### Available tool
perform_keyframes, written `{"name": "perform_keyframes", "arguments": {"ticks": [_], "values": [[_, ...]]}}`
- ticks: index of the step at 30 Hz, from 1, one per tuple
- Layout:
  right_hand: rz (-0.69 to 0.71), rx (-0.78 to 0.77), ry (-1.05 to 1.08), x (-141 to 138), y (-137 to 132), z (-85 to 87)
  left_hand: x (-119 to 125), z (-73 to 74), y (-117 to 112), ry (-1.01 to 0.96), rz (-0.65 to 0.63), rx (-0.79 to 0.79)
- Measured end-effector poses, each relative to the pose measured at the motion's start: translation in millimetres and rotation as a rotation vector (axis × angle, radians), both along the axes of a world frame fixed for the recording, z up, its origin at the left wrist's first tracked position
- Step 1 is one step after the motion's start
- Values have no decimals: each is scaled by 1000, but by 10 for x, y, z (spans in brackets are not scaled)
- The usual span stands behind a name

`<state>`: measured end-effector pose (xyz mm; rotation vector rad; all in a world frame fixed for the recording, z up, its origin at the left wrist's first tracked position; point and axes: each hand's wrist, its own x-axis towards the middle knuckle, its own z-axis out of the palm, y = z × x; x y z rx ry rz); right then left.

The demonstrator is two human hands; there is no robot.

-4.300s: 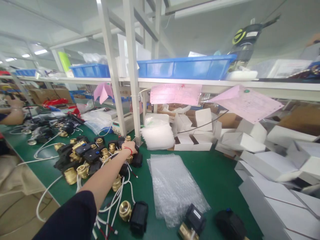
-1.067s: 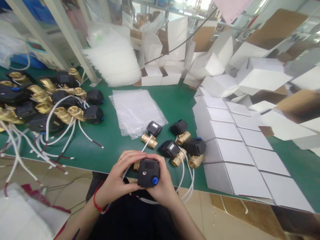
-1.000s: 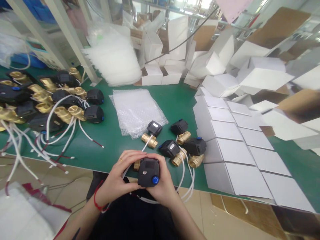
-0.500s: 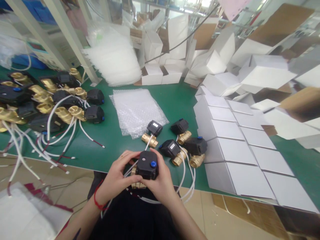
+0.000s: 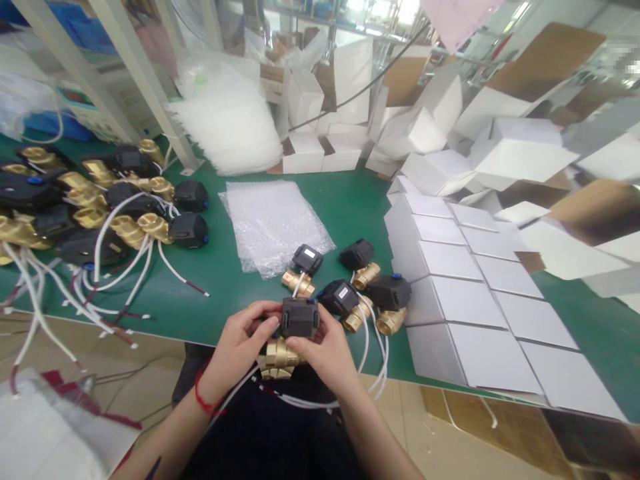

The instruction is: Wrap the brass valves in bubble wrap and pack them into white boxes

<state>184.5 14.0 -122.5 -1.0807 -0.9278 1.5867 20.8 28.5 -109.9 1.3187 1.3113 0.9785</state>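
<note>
Between my hands, at the table's front edge, is a motorized ball valve (image 5: 300, 319) with a black actuator box and a brass body below it. My left hand (image 5: 245, 343) closes on its left side, the thumb against the box. My right hand (image 5: 327, 347) grips the right side, with its thumb near the joint of box and brass. White cables run down beside it. Just beyond lie several similar valves, among them one with a white label (image 5: 307, 259) and another with a blue knob (image 5: 390, 293).
Bubble-wrap sheets (image 5: 273, 223) lie ahead, with a stack of white foam bags (image 5: 227, 113) behind. Closed white boxes (image 5: 465, 293) stand in rows on the right, open boxes (image 5: 525, 147) beyond them. Many valves (image 5: 133, 200) with trailing cables crowd the left. A metal post (image 5: 150, 80) rises there.
The held valve has been tilted, so the box's side now faces me instead of its blue-knobbed top, and more of the brass body shows. Both hands keep hold of it.
</note>
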Motion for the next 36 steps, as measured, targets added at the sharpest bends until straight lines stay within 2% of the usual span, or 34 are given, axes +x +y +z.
{"name": "perform_keyframes", "arguments": {"ticks": [5,7,10,14,16,18,21,26,28,31,33,36], "values": [[-31,21,104,22,-64,-70,-2,53,-9,-33,-19,17],[-56,-30,183,11,-114,-58,-16,86,-7,-28,7,57],[-49,-149,311,-17,-182,52,-33,168,8,-38,18,149],[33,-158,354,-67,-234,268,-10,273,53,-72,-239,150],[80,-197,378,-90,-267,332,25,287,63,-100,-294,110],[131,-240,449,-103,-316,357,69,276,50,-220,-220,19],[179,-195,540,-103,-415,362,133,249,-1,-480,-31,-177],[57,-35,391,-96,-580,375,176,270,-57,-813,197,-345],[27,44,314,-93,-621,378,169,307,-65,-963,220,-403],[113,117,171,-73,-654,381,147,357,-83,-1109,185,-485],[182,142,80,-52,-665,380,134,364,-100,-1140,180,-493],[198,147,-14,-26,-679,370,129,338,-121,-1152,217,-491]]}}
